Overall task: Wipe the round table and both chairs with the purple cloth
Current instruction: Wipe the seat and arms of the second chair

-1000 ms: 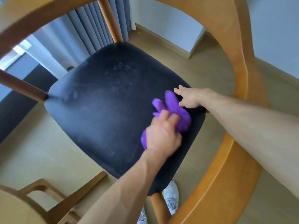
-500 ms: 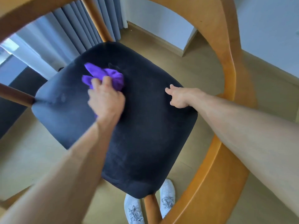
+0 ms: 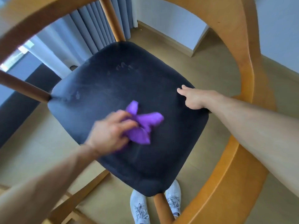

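I look straight down on a chair with a dark blue padded seat [image 3: 145, 78] and a curved wooden back rail [image 3: 242, 65]. My left hand [image 3: 110, 135] is blurred with motion and grips the bunched purple cloth [image 3: 142, 125], pressed on the middle of the seat. My right hand [image 3: 194, 98] holds the seat's right edge, thumb on top, fingers curled under the rim. Faint pale smudges show on the seat's far part.
The wooden rail arcs around the seat from top left to lower right. A second wooden chair frame [image 3: 77, 196] shows at the lower left. My white shoes [image 3: 140, 207] stand beneath the seat's near corner. Grey curtains [image 3: 97, 29] and a white wall lie beyond.
My left hand swept the cloth from the seat's right side to its far left, then back toward the middle. My right hand kept its hold on the seat edge.
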Demonstrator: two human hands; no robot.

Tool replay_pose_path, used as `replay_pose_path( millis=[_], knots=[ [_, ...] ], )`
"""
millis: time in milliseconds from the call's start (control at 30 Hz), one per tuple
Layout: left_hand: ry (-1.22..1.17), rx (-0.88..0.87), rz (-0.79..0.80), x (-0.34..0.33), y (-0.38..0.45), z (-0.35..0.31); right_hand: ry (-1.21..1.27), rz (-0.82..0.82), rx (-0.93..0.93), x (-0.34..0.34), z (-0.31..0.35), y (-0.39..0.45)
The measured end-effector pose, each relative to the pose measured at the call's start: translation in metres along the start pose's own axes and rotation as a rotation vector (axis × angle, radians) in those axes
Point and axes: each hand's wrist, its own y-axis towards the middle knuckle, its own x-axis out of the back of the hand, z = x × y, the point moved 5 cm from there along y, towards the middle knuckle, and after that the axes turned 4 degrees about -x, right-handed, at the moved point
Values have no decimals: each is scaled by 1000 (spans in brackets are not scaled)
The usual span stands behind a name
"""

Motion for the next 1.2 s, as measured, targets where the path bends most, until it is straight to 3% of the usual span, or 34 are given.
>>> replay_pose_path(
  millis=[133, 200, 267, 400, 467, 567, 667, 867, 967, 1100, 1200],
  knots=[
    [98, 659, -269, 53, -21, 128, -40, -11, 4, -2, 3, 2],
    [71, 969, -363, 57, -19, 140, -63, -28, 5, -1, 4, 4],
    [33, 1060, -392, 45, 0, 114, -78, -30, -3, 0, 5, 4],
    [-117, 850, -328, -10, 45, -6, -91, -32, -22, -1, 6, 3],
    [-173, 577, -155, -44, 57, -87, -88, -41, -23, -3, 7, 2],
    [-112, 28, 145, -82, 36, -178, -77, -61, -23, -6, 9, 1],
    [-90, -258, 303, -80, -17, -174, -69, -65, -33, -6, 7, 1],
    [24, -362, 235, -30, -104, -64, -53, -54, -44, -4, 3, 0],
    [8, -88, 141, -1, -104, 6, -51, -44, -41, -4, 3, 3],
    [-48, 552, -185, 37, -53, 93, -47, -38, -26, -6, 5, 10],
    [-56, 999, -338, 44, 5, 109, -32, -35, -24, -7, 8, 11]
  ],
)
